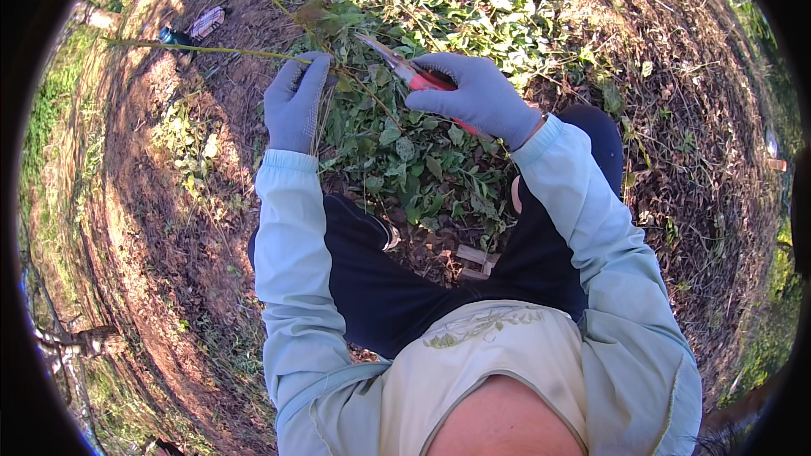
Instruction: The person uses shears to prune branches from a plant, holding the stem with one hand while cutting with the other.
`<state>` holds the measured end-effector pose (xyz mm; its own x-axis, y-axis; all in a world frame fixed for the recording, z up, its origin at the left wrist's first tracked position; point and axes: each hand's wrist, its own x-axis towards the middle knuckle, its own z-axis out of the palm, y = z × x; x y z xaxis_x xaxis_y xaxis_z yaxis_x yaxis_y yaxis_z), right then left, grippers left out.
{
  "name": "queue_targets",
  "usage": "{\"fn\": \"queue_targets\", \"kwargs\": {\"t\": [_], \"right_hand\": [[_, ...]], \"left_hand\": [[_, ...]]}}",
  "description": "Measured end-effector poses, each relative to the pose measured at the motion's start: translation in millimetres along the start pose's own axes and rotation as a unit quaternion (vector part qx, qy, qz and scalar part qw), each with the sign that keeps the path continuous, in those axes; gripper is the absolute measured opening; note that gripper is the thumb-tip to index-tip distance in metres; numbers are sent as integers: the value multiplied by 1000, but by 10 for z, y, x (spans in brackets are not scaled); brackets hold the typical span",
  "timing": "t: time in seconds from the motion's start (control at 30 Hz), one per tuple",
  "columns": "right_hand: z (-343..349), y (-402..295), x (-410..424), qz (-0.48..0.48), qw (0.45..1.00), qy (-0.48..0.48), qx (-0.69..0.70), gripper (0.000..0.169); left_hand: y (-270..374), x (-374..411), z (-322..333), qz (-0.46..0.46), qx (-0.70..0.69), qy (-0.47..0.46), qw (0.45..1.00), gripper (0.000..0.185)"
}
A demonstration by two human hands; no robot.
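Observation:
My left hand (294, 101), in a grey-blue work glove, pinches a thin green stem (215, 49) between thumb and fingers. The stem reaches out to the left, and a leafy branch (285, 6) rises beyond the fingertips. Opposite it, my right hand (475, 98), gloved the same way, grips red-handled pruning shears (421, 79). Their metal blades (379, 49) point up and left, apart from the stem; whether the blades are parted is hard to see. Below both hands lies a heap of cut leafy stems (412, 164).
Sunlit leaves (494, 6) spread beyond the heap. A dark teal bottle (175, 38) stands at the upper left beside a patterned item (206, 23). A small wooden piece (475, 261) lies between my legs. Dry litter (690, 158) covers the ground on the right.

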<state>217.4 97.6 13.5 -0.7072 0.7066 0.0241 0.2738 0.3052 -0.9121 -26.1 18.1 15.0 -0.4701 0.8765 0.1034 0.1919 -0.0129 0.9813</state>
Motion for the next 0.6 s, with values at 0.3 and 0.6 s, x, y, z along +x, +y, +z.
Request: {"fn": "queue_targets", "kwargs": {"t": [0.3,0.6], "right_hand": [[111,-61,-20,-4,998,-56,-20,73],[265,-44,21,-27,999,-40,19,74]], "left_hand": [[25,4,23,-9,-48,-5,999,20],[5,25,19,-5,-61,-5,998,18]]}}
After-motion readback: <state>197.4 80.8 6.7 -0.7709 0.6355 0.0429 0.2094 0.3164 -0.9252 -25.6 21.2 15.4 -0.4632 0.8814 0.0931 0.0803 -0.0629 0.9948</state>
